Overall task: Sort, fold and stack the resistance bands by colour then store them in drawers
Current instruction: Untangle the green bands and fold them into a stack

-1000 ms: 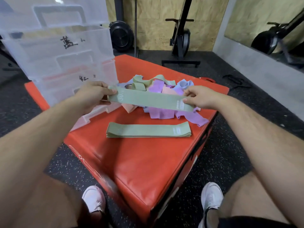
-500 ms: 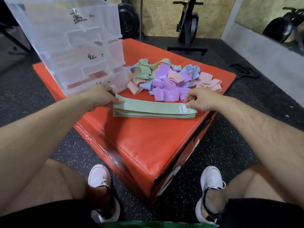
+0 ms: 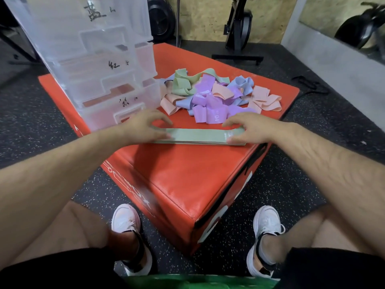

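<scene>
On the near half of the red padded worktop (image 3: pixel 187 174), the stack of green bands (image 3: pixel 198 137) lies flat, its long side running left to right.

Left hand (image 3: pixel 145 127): covers the stack's left end, fingers spread and nearly straight, lying on the top band; no grip.

Right hand (image 3: pixel 248 130): rests on the right end, fingertips down on the top band beside its white print, thumb lifted toward the pile; nothing clasped.

The stack spans the gap between the two hands and touches both.

Loose pile of bands (image 3: pixel 208 94): green, purple, pink and pale blue, tangled, just behind the stack. A purple band (image 3: pixel 216 116) at its near edge shows "10"; contact with the stack cannot be told.

Clear drawer unit (image 3: pixel 100 59): stands at the worktop's left rear, just beyond the left hand.

Hard to make out:
- The stack's left end is hidden under the left hand, and the band count is unclear from the edge.
- The drawer unit's top is cut off by the frame, and the handwritten marks on the drawer fronts are not legible.
- The drawer contents show only as reddish blurs through the plastic.
- A green object (image 3: pixel 193 282) at the bottom edge is cut off and unidentifiable.
</scene>
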{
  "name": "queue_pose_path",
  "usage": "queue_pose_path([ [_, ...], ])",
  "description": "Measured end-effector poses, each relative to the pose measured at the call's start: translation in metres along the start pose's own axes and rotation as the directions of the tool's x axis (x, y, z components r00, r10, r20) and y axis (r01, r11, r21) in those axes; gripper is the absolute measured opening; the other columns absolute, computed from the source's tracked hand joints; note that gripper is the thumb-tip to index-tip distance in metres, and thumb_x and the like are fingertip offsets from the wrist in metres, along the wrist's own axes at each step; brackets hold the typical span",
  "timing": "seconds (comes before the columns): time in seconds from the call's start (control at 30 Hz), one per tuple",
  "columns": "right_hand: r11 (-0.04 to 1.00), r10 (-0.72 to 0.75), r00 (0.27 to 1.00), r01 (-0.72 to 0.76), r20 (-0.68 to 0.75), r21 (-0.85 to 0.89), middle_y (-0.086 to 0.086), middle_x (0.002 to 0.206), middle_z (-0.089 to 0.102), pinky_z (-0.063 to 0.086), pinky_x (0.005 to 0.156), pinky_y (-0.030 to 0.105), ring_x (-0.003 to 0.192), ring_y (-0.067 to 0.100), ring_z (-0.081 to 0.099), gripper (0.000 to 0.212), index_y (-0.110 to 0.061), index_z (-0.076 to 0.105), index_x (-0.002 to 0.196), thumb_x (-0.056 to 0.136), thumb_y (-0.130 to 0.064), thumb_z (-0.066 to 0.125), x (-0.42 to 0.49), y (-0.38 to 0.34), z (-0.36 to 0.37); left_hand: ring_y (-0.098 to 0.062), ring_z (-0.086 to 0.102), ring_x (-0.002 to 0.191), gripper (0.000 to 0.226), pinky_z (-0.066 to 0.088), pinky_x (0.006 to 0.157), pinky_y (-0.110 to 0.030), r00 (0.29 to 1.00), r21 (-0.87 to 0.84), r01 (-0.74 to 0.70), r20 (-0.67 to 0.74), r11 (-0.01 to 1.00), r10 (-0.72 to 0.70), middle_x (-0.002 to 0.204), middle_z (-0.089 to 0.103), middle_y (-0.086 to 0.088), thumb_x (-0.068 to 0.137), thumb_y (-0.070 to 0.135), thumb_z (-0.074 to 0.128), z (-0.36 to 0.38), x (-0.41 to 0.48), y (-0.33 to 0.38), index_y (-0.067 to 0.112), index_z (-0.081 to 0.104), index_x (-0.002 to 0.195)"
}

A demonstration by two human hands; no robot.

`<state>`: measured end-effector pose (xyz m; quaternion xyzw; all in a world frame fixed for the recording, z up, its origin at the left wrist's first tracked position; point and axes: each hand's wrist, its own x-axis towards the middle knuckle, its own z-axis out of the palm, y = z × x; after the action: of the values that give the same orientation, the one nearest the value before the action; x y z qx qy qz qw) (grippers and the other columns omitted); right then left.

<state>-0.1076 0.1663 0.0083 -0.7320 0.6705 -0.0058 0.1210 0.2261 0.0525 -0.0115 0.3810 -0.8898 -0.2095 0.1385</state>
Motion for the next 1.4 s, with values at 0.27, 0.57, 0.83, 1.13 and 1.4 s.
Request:
queue_pose_path([
  [0.27,0.999,-0.011,0.998,0.013,0.054,-0.037,-0.012,0.139,0.055,0.038,0.102,0.028,0.127,0.013,0.050,0.059,-0.036,0.055,0.138,0.084,-0.047,0.075,0.000,-0.001,0.006,-0.013,0.053,0.113,0.049,0.038,0.104,-0.028,0.990,-0.013,-0.030,0.135,0.999,0.032,0.117,0.059,0.006,0.077,0.027,0.083,0.020,0.009,-0.007,0.033,0.066,0.123],
  [0.57,0.996,-0.020,0.999,0.016,-0.037,-0.092,-0.011,0.132,0.059,0.047,0.101,0.041,0.121,0.015,0.056,0.058,-0.041,0.053,0.134,0.083,-0.068,0.055,0.003,-0.011,0.001,-0.008,0.053,0.113,0.052,0.041,0.104,-0.031,0.991,0.022,-0.059,0.125,0.998,0.056,0.117,0.058,0.010,0.069,0.056,0.076,0.010,0.017,0.001,0.039,0.065,0.118],
  [0.83,0.997,-0.073,0.986,0.074,-0.153,0.004,-0.007,0.138,0.057,0.046,0.099,0.041,0.120,0.019,0.056,0.038,-0.036,0.054,0.137,0.102,-0.045,0.042,0.049,-0.053,-0.010,-0.017,0.051,0.122,0.047,0.038,0.105,-0.030,0.999,0.048,0.001,-0.035,0.999,0.001,0.127,0.058,0.001,0.083,0.041,0.075,0.003,0.064,0.034,0.023,0.064,0.125],
  [1.13,0.999,-0.020,0.980,0.013,-0.196,-0.036,0.000,0.129,0.059,0.042,0.097,0.045,0.119,0.028,0.052,0.032,-0.029,0.062,0.122,0.102,-0.025,0.038,0.126,-0.056,-0.012,-0.027,0.053,0.098,0.043,0.040,0.080,-0.034,0.996,0.223,0.083,-0.058,0.971,-0.072,0.076,0.057,0.006,0.077,0.066,0.034,0.015,0.145,0.002,0.029,0.047,0.059],
  [1.4,0.998,0.047,0.981,-0.056,-0.189,-0.043,0.003,0.125,0.059,0.040,0.095,0.042,0.116,0.029,0.052,0.027,-0.020,0.059,0.117,0.095,-0.015,0.044,0.152,-0.048,-0.011,-0.025,0.051,0.114,0.050,0.038,0.089,-0.035,0.985,0.218,0.169,-0.056,0.961,-0.161,0.095,0.061,0.014,0.087,0.061,0.031,0.019,0.172,0.006,0.029,0.067,0.073],
])
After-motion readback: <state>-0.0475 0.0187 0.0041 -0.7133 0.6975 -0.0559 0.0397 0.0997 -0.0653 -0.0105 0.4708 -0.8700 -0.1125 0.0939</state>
